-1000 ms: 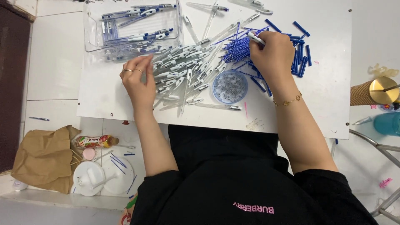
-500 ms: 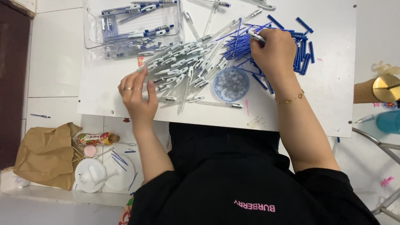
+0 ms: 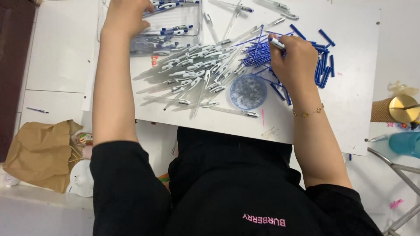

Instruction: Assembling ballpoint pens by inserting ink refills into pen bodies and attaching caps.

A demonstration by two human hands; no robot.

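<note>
Left hand [image 3: 124, 17] curled over clear tray [image 3: 192, 32], grip unclear; right hand [image 3: 293, 57] pinching a pen [image 3: 276, 42]. White desk [image 3: 350, 109], paper bag [image 3: 39, 153] on floor.

Two hands work here: the left hand [image 3: 124, 17] at the far left, the right hand [image 3: 294, 57] at the far right. One clear plastic box [image 3: 175, 37], one round blue dish [image 3: 248, 91], one white board [image 3: 350, 87]. Perhaps thirty-odd clear pen barrels [image 3: 192, 76] lie heaped; the blue refills [image 3: 262, 54] overlap too thickly to count. One brown paper bag [image 3: 39, 153] near left, one gold bracelet [image 3: 308, 112].
</note>
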